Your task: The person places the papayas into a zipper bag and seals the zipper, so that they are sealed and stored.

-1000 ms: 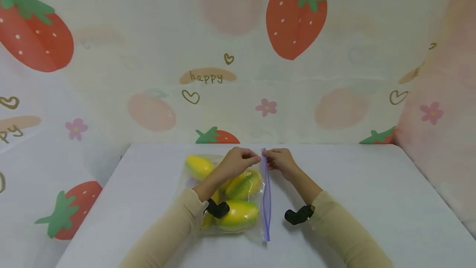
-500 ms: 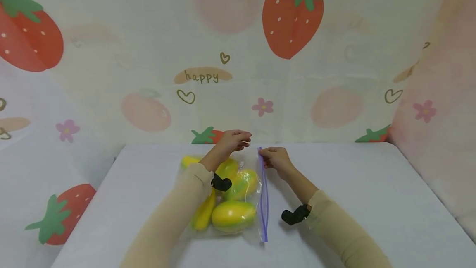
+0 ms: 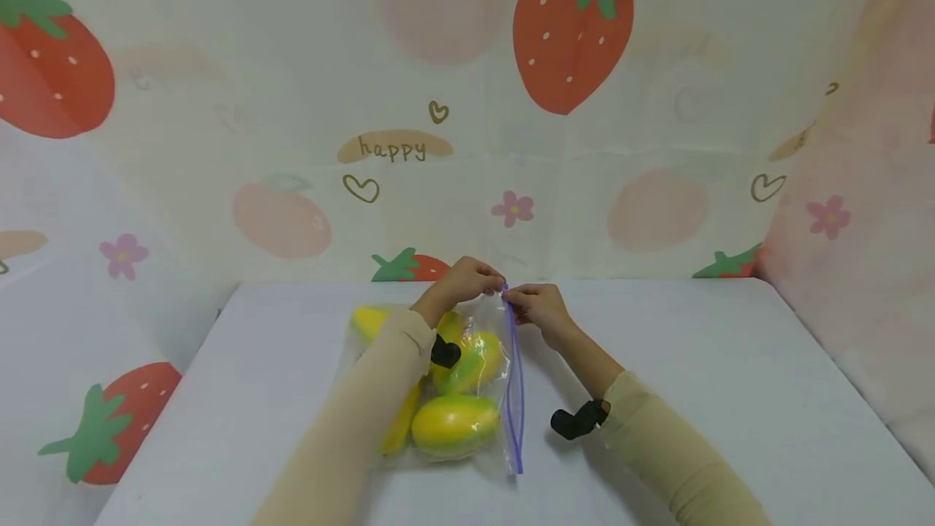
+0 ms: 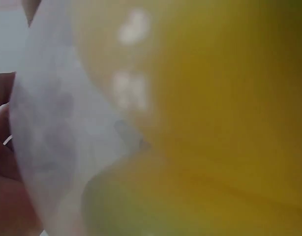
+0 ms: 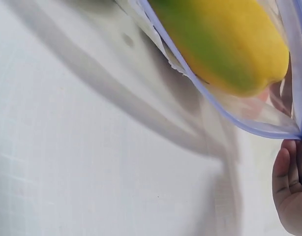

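Observation:
A clear zip bag (image 3: 478,316) with a purple zip strip lies on the table, holding several yellow-green fruits (image 3: 454,426) that look like mangoes or papayas. The left hand (image 3: 462,282) reaches over the bag and pinches its far corner at the zip's end. Right beside it, the right hand (image 3: 542,311) grips the same end of the strip from the right. In the right wrist view the zip strip (image 5: 225,114) gapes around a fruit (image 5: 239,49), with its two edges meeting at the right hand's fingertips. Bag film and blurred fruit (image 4: 215,123) fill most of the left wrist view.
The white table (image 3: 657,364) extends to both sides of the bag, with its far edge close behind the hands. A strawberry-print cloth (image 3: 467,209) hangs behind it. Black wrist cameras (image 3: 579,420) stick out from the sleeves near the bag.
The left hand, apart from the bag and raised half a second ago, has come right and down to the zip's far corner. The right hand has kept its grip there.

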Tool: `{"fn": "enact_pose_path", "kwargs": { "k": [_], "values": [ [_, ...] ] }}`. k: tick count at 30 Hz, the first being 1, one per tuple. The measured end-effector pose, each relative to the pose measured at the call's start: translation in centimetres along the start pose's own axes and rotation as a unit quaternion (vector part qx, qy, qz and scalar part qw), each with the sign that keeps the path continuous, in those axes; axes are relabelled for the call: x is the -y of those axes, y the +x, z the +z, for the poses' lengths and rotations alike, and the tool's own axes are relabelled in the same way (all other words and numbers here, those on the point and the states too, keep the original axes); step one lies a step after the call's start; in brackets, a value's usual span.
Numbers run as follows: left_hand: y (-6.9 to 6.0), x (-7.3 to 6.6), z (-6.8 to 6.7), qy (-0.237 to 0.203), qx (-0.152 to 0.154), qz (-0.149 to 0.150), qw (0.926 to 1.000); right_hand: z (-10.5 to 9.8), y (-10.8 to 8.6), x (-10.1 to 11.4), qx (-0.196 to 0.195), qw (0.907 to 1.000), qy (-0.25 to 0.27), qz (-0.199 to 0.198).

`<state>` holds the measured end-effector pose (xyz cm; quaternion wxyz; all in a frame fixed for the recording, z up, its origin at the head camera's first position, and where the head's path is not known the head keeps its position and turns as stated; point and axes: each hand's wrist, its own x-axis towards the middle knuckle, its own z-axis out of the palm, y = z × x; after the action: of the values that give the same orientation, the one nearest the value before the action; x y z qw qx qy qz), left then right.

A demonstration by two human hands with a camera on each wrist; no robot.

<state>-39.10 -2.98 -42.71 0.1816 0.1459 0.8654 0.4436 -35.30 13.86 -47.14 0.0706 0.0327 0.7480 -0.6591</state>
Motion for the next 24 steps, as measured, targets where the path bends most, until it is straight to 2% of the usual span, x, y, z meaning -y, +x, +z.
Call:
{"fn": "enact_pose_path", "kwargs": {
  "k": [7, 13, 19, 24],
  "values": [
    [0.3, 0.6, 0.3, 0.038, -0.017, 0.013, 0.9991, 0.1, 0.0, 0.1, 0.008, 0.9999, -0.008, 0.006],
    [-0.1, -0.1, 0.6, 0.071, -0.022, 0.007, 0.9972, 0.4, -0.1, 0.2, 0.003, 0.9999, -0.013, 0.008],
    [0.0, -0.8, 1.2, 0.115, -0.046, 0.01, 0.9922, 0.5, -0.5, 0.3, -0.025, 0.9996, -0.003, 0.013],
    [0.8, -0.4, 0.6, 0.127, -0.053, -0.003, 0.9905, 0.8, -1.3, 0.4, -0.027, 0.9994, -0.017, 0.016]
  ]
}}
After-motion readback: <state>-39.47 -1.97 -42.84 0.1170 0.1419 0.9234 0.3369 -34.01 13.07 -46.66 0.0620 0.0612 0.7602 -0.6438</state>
